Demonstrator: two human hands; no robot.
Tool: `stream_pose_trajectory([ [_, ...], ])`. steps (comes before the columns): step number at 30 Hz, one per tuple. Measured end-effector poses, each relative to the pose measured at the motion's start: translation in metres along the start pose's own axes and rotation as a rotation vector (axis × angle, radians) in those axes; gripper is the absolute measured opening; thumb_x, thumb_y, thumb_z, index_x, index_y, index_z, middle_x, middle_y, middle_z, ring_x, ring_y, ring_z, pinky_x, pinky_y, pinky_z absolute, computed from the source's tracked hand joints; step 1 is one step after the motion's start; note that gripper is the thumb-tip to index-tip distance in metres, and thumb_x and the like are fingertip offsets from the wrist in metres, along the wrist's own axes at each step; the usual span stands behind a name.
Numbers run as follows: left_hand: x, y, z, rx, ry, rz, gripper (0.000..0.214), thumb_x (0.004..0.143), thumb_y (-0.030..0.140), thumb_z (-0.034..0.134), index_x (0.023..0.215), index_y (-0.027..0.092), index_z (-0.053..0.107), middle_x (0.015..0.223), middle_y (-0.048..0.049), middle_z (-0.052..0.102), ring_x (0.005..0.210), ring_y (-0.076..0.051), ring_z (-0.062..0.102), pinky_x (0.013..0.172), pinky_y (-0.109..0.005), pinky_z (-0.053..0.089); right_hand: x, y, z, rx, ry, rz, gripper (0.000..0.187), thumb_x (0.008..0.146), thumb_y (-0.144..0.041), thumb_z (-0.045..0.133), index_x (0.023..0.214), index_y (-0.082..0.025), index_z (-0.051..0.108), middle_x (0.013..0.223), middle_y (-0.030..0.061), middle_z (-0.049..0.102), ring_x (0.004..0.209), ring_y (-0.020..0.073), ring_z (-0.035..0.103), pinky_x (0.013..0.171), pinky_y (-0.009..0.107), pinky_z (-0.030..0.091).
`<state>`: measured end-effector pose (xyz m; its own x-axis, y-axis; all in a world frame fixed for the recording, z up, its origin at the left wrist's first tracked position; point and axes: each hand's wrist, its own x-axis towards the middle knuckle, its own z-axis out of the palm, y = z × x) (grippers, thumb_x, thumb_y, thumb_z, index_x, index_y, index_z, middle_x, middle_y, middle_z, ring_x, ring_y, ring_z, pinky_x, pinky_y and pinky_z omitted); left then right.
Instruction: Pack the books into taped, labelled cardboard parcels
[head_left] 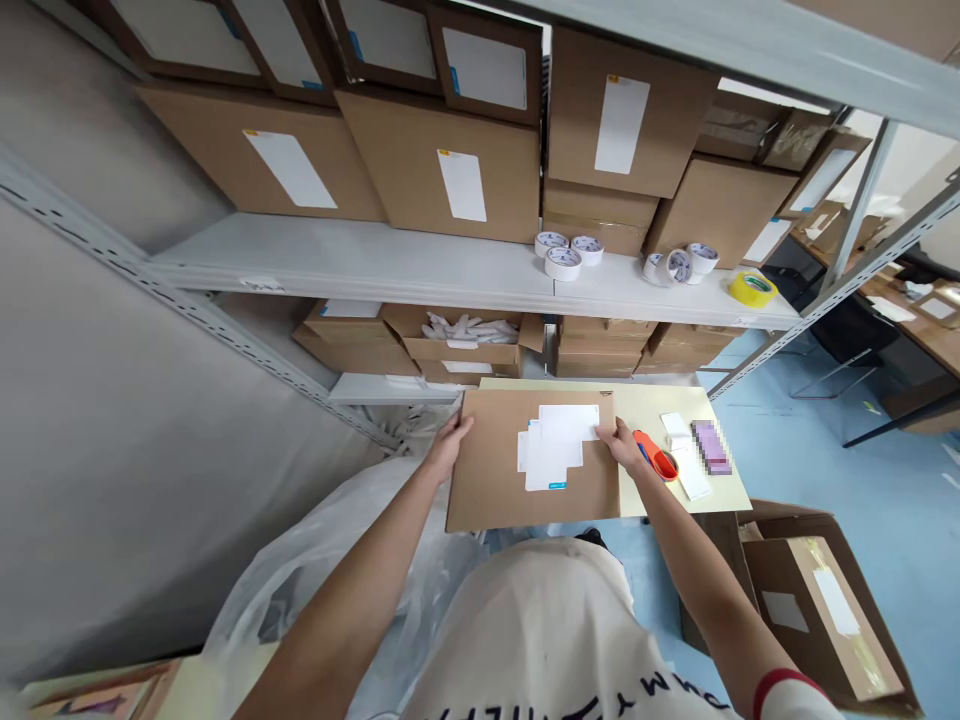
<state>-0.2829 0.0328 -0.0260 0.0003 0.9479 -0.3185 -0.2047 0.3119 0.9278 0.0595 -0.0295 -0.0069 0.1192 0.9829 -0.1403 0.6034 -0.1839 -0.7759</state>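
Fingers of our left hand [448, 445] close on the left edge of a flat cardboard box [491, 465], while those of our right hand [621, 443] hold its right edge, presumably to balance it and leave most of the white labels [553, 450] uncovered and facing up. We have it over the pale table [641, 403]; whether it rests there, we cannot tell. An orange-red tool [658, 457] lies just beside our right hand, likely set aside to make room.
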Motion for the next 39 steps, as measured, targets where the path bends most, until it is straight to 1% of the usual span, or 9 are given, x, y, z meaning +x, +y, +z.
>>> stream_pose_trajectory([
  [4,-0.007,-0.014,-0.008,0.051,-0.100,0.041,0.082,0.062,0.059,0.074,0.132,0.018,0.058,0.126,-0.0128,0.069,0.118,-0.033,0.063,0.098,-0.043,0.052,-0.038,0.033,0.015,0.428,-0.058,0.015,0.069,0.085,-0.056,0.055,0.146,-0.026,0.041,0.140,0.0102,0.058,0.122,0.0257,0.060,0.099,0.042,0.052],
  [9,-0.012,-0.045,-0.012,0.354,-0.069,0.041,0.087,0.070,0.050,0.071,0.147,0.022,0.041,0.146,-0.0141,0.052,0.135,-0.029,0.049,0.111,-0.043,0.041,-0.070,0.068,0.045,0.483,0.003,0.105,0.096,0.072,-0.063,0.066,0.153,-0.026,0.028,0.146,0.0120,0.051,0.128,0.0303,0.055,0.102,0.050,0.049],
  [14,-0.011,-0.055,-0.007,0.414,-0.029,0.048,0.084,0.078,0.040,0.066,0.152,0.026,0.031,0.144,-0.0111,0.055,0.133,-0.026,0.052,0.111,-0.042,0.042,-0.063,0.068,0.049,0.522,0.020,0.131,0.100,0.073,-0.058,0.068,0.156,-0.024,0.022,0.153,0.0114,0.044,0.135,0.0267,0.048,0.110,0.047,0.042],
  [19,-0.014,-0.056,-0.003,0.334,0.021,0.040,0.079,0.076,0.036,0.069,0.148,0.024,0.038,0.146,-0.0110,0.053,0.132,-0.027,0.053,0.114,-0.043,0.039,-0.058,0.074,0.044,0.475,0.008,0.125,0.097,0.074,-0.061,0.068,0.154,-0.024,0.026,0.151,0.0108,0.047,0.137,0.0251,0.046,0.108,0.046,0.043],
  [25,-0.034,-0.049,0.006,0.500,0.210,0.176,0.057,0.072,0.041,0.070,0.124,0.020,0.063,0.140,-0.0113,0.059,0.132,-0.028,0.052,0.113,-0.040,0.040,-0.057,0.121,0.016,0.290,0.120,0.230,0.089,0.077,-0.075,0.051,0.145,-0.018,0.044,0.149,0.0180,0.047,0.137,0.0328,0.047,0.109,0.051,0.040],
  [29,-0.055,-0.036,0.029,0.589,0.332,0.235,0.034,0.073,0.049,0.065,0.090,0.020,0.074,0.096,-0.0093,0.076,0.090,-0.026,0.072,0.090,-0.038,0.056,-0.050,0.157,-0.013,0.150,0.193,0.229,0.083,0.080,-0.072,0.048,0.136,-0.010,0.050,0.136,0.0237,0.056,0.125,0.0353,0.057,0.101,0.053,0.047],
  [32,-0.062,-0.023,0.057,0.612,0.294,0.166,0.031,0.072,0.049,0.063,0.082,0.021,0.074,0.076,-0.0044,0.076,0.054,-0.018,0.065,0.064,-0.032,0.058,-0.050,0.170,-0.028,0.091,0.210,0.199,0.067,0.084,-0.061,0.051,0.129,-0.011,0.055,0.131,0.0228,0.058,0.121,0.0345,0.058,0.100,0.053,0.048],
  [36,-0.060,-0.010,0.100,0.725,0.163,0.191,0.027,0.074,0.045,0.058,0.077,0.023,0.072,0.059,0.0003,0.068,0.048,-0.015,0.059,0.058,-0.027,0.052,-0.051,0.178,-0.037,-0.142,0.192,0.050,0.044,0.089,-0.038,0.049,0.126,-0.015,0.055,0.132,0.0194,0.056,0.129,0.0319,0.049,0.104,0.051,0.044],
  [39,-0.055,-0.004,0.132,0.863,0.069,0.179,0.029,0.079,0.043,0.050,0.075,0.022,0.068,0.055,0.0017,0.063,0.047,-0.013,0.055,0.054,-0.024,0.046,-0.049,0.186,-0.037,-0.319,0.140,-0.025,0.042,0.088,-0.025,0.047,0.128,-0.014,0.052,0.130,0.0204,0.056,0.122,0.0331,0.053,0.097,0.051,0.048],
])
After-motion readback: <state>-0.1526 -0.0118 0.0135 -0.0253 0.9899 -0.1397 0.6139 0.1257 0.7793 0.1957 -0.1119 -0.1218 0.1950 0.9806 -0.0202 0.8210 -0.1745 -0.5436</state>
